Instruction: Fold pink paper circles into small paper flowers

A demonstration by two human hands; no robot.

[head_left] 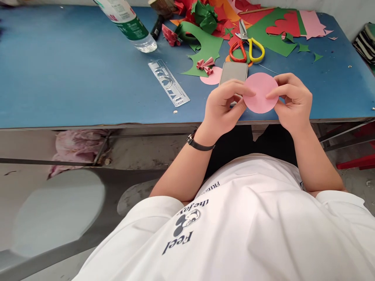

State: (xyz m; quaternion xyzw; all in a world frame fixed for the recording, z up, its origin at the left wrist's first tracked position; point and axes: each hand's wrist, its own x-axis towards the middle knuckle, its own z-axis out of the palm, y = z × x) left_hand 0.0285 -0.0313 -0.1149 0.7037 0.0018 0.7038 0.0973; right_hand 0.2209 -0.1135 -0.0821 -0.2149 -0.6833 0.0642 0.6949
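A round pink paper disc (261,102) is held up flat between my two hands, just above the front edge of the blue table. My left hand (224,103) pinches its left rim, and my right hand (294,99) pinches the right rim. Behind my left hand lies a grey rectangular case (234,71), partly covered by the fingers. Another pink paper circle (213,76) rests beside the case, with small rolled pink paper pieces (206,65) near it. Scissors (246,48) with one red and one yellow handle lie beyond the disc, blades pointing away.
Left of my hands lies a clear stencil ruler (169,83). A water bottle (131,29) stands behind it, near a black marker (157,27). Green paper scraps (205,48) and red crumpled paper (187,9) spread across the table's back. A grey stool (61,210) is at lower left.
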